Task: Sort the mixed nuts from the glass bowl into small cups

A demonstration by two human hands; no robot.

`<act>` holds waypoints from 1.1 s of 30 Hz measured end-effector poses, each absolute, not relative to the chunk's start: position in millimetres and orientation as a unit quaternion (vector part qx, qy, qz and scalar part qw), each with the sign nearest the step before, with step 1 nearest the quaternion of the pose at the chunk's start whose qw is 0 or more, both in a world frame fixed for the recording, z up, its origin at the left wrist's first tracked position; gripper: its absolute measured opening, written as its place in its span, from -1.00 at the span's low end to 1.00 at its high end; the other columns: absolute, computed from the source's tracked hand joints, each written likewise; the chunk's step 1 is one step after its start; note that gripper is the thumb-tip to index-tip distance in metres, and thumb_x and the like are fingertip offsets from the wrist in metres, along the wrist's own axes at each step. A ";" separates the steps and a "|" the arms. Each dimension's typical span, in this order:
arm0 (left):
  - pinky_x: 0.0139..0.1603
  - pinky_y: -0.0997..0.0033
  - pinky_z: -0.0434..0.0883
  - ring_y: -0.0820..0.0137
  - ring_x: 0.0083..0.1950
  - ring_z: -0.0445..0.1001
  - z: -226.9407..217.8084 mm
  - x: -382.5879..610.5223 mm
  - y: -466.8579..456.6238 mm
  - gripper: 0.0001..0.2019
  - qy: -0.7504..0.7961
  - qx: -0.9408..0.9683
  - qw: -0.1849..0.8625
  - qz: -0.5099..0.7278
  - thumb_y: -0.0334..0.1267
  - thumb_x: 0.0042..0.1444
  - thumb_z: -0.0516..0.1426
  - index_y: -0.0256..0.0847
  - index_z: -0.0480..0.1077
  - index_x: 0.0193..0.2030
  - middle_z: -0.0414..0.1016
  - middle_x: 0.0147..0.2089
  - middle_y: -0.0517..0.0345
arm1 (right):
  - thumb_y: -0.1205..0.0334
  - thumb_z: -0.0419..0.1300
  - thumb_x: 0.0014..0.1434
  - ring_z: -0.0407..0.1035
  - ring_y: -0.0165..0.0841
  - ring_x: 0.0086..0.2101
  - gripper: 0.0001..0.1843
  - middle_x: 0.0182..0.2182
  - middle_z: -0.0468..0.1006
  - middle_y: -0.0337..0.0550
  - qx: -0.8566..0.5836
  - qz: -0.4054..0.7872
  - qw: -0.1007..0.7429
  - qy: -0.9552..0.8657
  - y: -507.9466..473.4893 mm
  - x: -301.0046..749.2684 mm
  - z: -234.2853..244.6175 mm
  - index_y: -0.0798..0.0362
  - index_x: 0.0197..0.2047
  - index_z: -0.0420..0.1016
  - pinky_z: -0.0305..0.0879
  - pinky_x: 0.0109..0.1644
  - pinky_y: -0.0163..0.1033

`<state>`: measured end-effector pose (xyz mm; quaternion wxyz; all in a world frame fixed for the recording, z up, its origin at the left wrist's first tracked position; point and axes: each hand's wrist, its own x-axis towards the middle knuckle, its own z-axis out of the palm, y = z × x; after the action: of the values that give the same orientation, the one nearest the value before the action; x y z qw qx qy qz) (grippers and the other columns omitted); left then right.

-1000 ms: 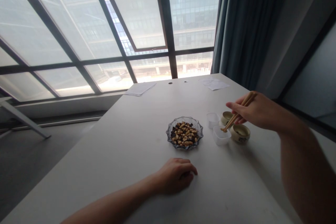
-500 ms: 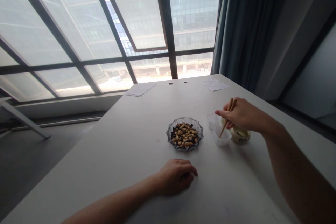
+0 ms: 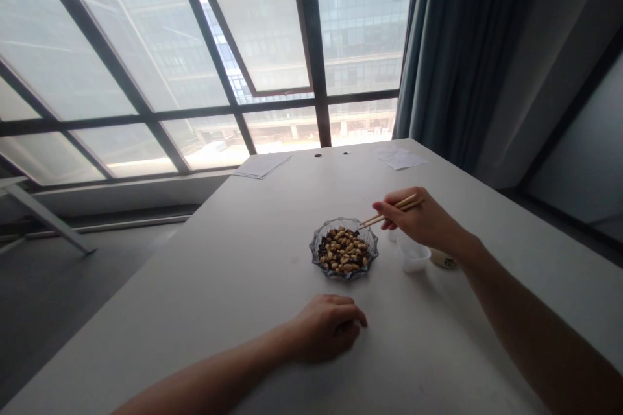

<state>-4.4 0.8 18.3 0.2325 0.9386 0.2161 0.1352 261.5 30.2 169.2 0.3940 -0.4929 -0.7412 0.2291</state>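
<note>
From my end, the right hand point(image 3: 409, 215) is closed around a pair of wooden chopsticks point(image 3: 389, 212), their tips just over the far right edge of the glass bowl point(image 3: 346, 274); I can't tell whether they touch the glass. The mix of nuts and dark pieces point(image 3: 343, 251) sits in that bowl, on the worktop point(image 3: 243, 253) ahead of the left hand point(image 3: 331, 327), which rests released, fingers loosely curled, with nothing showing in it. My worry is slippage: the nuts look smooth and rounded, so a pinch off-centre could shoot one over the rim, and crossed tips would do the same. A shallow approach could also knock the scalloped edge and nudge the bowl, since no hand steadies it. The right hand hides most of the rear tub point(image 3: 393, 235) and its forearm part of the ceramic pot point(image 3: 444, 259) — a careless sweep back could clip either. Against half a second ago, the chopsticks have left the nearer clear tub point(image 3: 413, 260), where they stood steeply, and now slant flatter towards the bowl; the left hand and bowl look unmoved.
</note>
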 end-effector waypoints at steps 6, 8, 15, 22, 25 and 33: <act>-0.12 0.52 0.40 0.41 -0.24 0.52 18.1 -4.8 0.5 -0.72 0.214 0.938 0.235 0.139 -0.42 0.20 0.11 -0.11 0.55 -0.02 0.58 -0.20 0.16 | -0.11 0.19 0.36 0.56 -0.25 -0.51 -0.45 -0.61 0.57 -0.15 -0.483 0.187 0.349 -0.781 51.0 253.6 144.9 0.07 -0.55 0.42 0.28 -0.45 -0.28; -0.12 0.53 0.40 0.41 -0.24 0.52 18.1 -4.7 0.4 -0.72 0.213 0.938 0.236 0.140 -0.42 0.21 0.11 -0.11 0.55 -0.02 0.58 -0.20 0.16 | -0.10 0.20 0.36 0.57 -0.26 -0.51 -0.46 -0.62 0.56 -0.16 -0.479 0.192 0.350 -0.782 54.9 253.2 140.4 0.06 -0.55 0.42 0.28 -0.45 -0.29; -0.11 0.53 0.40 0.42 -0.23 0.52 16.9 -5.1 1.1 -0.72 0.214 0.937 0.236 0.142 -0.42 0.20 0.11 -0.09 0.54 -0.01 0.58 -0.20 0.18 | -0.10 0.24 0.33 0.62 -0.21 -0.47 -0.53 -0.58 0.59 -0.14 -0.476 0.245 0.355 -0.766 57.4 252.3 135.1 0.06 -0.47 0.49 0.34 -0.47 -0.31; -0.12 0.54 0.40 0.42 -0.24 0.52 17.1 -4.7 1.0 -0.72 0.214 0.938 0.233 0.140 -0.41 0.21 0.11 -0.08 0.54 -0.01 0.59 -0.19 0.18 | -0.09 0.26 0.31 0.61 -0.21 -0.48 -0.44 -0.64 0.53 -0.16 -0.467 0.243 0.367 -0.767 60.5 248.4 130.5 0.01 -0.60 0.25 0.30 -0.50 -0.34; -0.12 0.53 0.40 0.42 -0.24 0.52 17.1 -4.6 0.8 -0.72 0.214 0.939 0.233 0.138 -0.42 0.20 0.11 -0.09 0.54 -0.02 0.59 -0.18 0.17 | -0.09 0.24 0.33 0.59 -0.24 -0.51 -0.42 -0.65 0.51 -0.17 -0.467 0.222 0.369 -0.772 61.5 249.0 128.7 0.02 -0.61 0.22 0.27 -0.49 -0.34; -0.10 0.53 0.41 0.41 -0.22 0.54 18.0 -5.0 0.4 -0.72 0.211 0.939 0.231 0.139 -0.42 0.22 0.10 -0.11 0.54 -0.02 0.60 -0.17 0.15 | -0.08 0.19 0.37 0.55 -0.25 -0.53 -0.50 -0.60 0.59 -0.11 -0.492 0.187 0.374 -0.764 56.6 255.3 136.4 0.08 -0.50 0.49 0.27 -0.49 -0.29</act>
<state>-5.0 0.4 18.0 0.2314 0.9393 0.2114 0.1394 255.3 56.6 136.4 0.3738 -0.4924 -0.7636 0.1866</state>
